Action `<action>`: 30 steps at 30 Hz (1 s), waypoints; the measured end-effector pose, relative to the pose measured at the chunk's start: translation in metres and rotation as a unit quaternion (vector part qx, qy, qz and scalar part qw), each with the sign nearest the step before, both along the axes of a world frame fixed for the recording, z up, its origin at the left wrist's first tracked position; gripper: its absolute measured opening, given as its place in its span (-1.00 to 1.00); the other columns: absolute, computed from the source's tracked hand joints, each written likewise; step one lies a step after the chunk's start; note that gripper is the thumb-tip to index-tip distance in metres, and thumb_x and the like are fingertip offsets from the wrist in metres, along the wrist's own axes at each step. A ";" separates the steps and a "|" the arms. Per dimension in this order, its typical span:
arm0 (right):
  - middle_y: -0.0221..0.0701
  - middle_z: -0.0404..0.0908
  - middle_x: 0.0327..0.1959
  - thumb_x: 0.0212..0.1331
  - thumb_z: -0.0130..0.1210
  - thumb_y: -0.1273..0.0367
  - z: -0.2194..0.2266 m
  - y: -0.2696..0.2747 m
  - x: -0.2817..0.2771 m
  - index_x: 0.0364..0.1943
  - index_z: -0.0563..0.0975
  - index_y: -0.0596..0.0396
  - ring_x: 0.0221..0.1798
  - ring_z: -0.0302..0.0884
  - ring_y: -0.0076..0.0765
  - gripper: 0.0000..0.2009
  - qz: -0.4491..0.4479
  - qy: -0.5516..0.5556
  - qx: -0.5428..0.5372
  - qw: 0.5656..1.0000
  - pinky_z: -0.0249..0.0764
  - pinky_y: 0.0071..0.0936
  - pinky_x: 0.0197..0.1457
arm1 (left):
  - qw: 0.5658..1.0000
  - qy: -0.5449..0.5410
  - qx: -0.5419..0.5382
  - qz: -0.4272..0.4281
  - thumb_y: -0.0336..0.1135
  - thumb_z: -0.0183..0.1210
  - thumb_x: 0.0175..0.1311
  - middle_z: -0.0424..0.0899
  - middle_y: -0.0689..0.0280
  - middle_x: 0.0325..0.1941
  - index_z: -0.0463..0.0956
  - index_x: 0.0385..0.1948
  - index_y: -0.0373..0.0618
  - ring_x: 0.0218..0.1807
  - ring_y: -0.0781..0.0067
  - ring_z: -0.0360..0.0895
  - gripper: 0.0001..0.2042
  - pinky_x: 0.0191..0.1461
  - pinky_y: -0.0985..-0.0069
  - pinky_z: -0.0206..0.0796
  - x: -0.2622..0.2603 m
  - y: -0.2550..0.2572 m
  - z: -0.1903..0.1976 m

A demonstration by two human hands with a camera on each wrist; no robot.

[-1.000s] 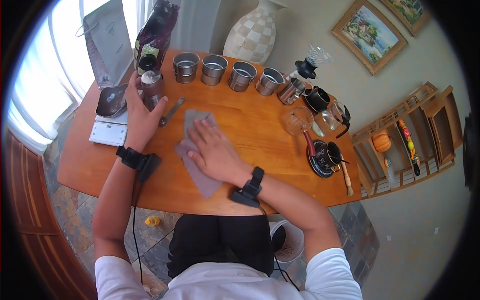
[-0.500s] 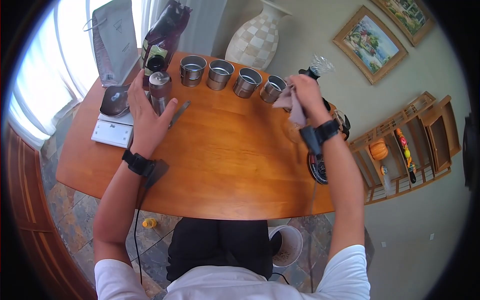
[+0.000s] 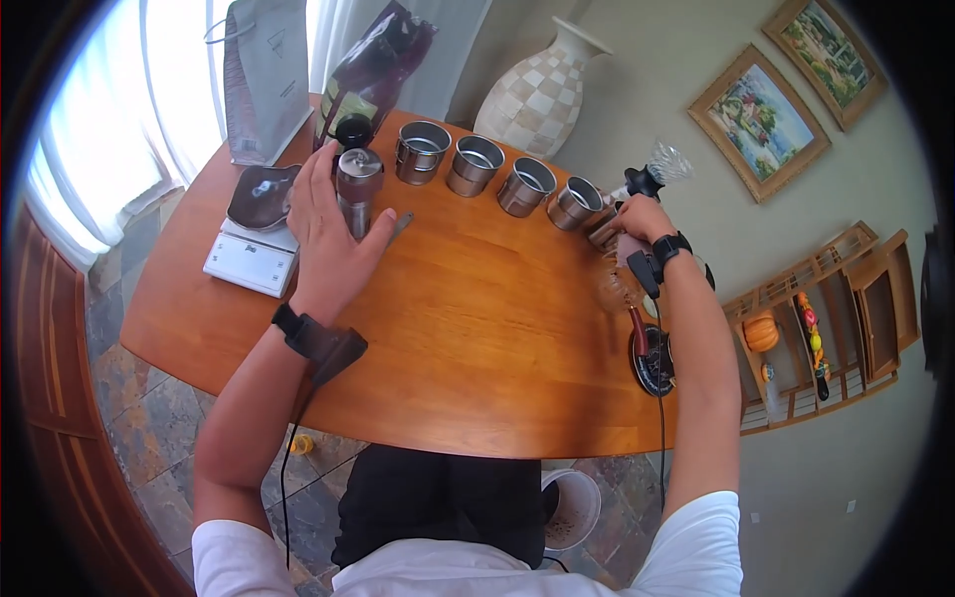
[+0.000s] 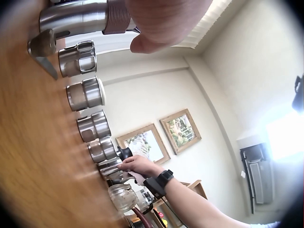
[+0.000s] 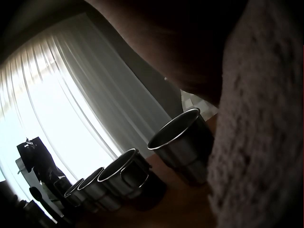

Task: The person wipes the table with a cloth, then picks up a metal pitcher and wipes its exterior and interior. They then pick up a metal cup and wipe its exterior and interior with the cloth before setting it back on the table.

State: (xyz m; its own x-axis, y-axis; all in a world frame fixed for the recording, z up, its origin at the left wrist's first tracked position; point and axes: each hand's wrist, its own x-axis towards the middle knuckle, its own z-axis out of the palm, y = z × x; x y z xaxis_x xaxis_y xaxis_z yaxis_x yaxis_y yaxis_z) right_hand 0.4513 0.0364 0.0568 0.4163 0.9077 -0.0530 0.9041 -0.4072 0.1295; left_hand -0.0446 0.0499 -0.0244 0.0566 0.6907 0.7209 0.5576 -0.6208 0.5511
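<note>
My left hand (image 3: 336,239) is beside the steel grinder (image 3: 358,189) at the table's left, fingers extended and thumb apart; whether it touches the grinder is unclear. At the far right, my right hand (image 3: 645,217) holds the mauve cloth (image 3: 629,249) at the small steel pitcher (image 3: 603,229), past the row's last steel cup (image 3: 575,203). The left wrist view shows the right hand (image 4: 140,165) with bent fingers and the cloth (image 4: 137,177) hanging beneath. In the right wrist view the cloth (image 5: 259,123) fills the right side, near a steel cup (image 5: 183,142).
Several steel cups (image 3: 476,165) line the back edge. A scale (image 3: 251,261) with a dark tray (image 3: 263,197) stands left, before two bags (image 3: 267,90). Right are a glass vessel (image 3: 617,289) and a black saucer (image 3: 652,363). A checkered vase (image 3: 532,95) stands behind.
My right hand has lifted the cloth from the table's middle and carried it right to the small pitcher beyond the cups. The left hand stays by the grinder while the head view has shifted.
</note>
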 end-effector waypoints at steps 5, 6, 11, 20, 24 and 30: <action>-0.20 0.78 -0.30 0.00 0.39 0.21 -0.001 -0.006 -0.013 -0.23 0.78 0.07 -0.20 0.74 -0.07 -0.71 0.002 -0.019 0.029 0.999 0.62 -0.25 0.00 | 1.000 0.025 -0.007 0.011 -0.22 0.36 0.21 0.19 0.00 0.49 0.06 0.50 -0.11 0.54 -0.05 0.09 -0.16 0.55 0.04 -0.13 -0.001 -0.001 -0.001; -0.20 0.78 -0.30 0.00 0.39 0.21 -0.001 -0.008 -0.015 -0.23 0.78 0.07 -0.20 0.74 -0.07 -0.71 0.002 -0.020 0.030 0.999 0.62 -0.25 0.00 | 1.000 0.021 -0.008 0.006 -0.21 0.36 0.20 0.19 0.01 0.49 0.07 0.49 -0.09 0.55 -0.05 0.09 -0.16 0.54 0.03 -0.13 0.000 -0.002 -0.001; -0.20 0.78 -0.30 0.01 0.38 0.20 -0.002 -0.008 -0.025 -0.23 0.78 0.07 -0.19 0.75 -0.09 -0.71 0.018 0.002 0.039 0.999 0.62 -0.27 0.00 | 1.000 0.014 -0.019 -0.001 -0.21 0.37 0.19 0.19 0.03 0.49 0.08 0.49 -0.07 0.55 -0.06 0.08 -0.17 0.54 0.02 -0.13 0.001 -0.003 0.000; -0.23 0.79 -0.31 0.01 0.36 0.21 0.001 -0.009 -0.030 -0.25 0.78 0.07 -0.22 0.75 -0.11 -0.72 0.016 0.002 0.045 0.999 0.63 -0.27 -0.03 | 1.000 0.008 -0.022 -0.003 -0.23 0.37 0.18 0.18 0.00 0.49 0.07 0.49 -0.11 0.54 -0.08 0.08 -0.16 0.56 0.03 -0.12 0.000 0.002 -0.004; -0.23 0.79 -0.32 0.01 0.36 0.20 -0.001 -0.010 -0.029 -0.26 0.78 0.07 -0.22 0.75 -0.10 -0.72 0.020 -0.001 0.047 0.999 0.63 -0.26 -0.04 | 1.000 -0.006 0.000 -0.028 -0.27 0.37 0.17 0.18 -0.01 0.48 0.08 0.48 -0.15 0.54 -0.09 0.09 -0.16 0.58 0.06 -0.08 0.000 0.004 -0.005; -0.17 0.77 -0.34 0.00 0.35 0.19 0.003 -0.015 -0.035 -0.30 0.77 0.08 -0.23 0.74 -0.03 -0.72 0.027 -0.037 0.099 0.994 0.63 -0.24 -0.04 | 1.000 0.002 0.004 -0.014 -0.27 0.38 0.16 0.19 0.01 0.49 0.09 0.48 -0.13 0.53 -0.07 0.10 -0.16 0.55 0.05 -0.08 0.000 0.001 -0.002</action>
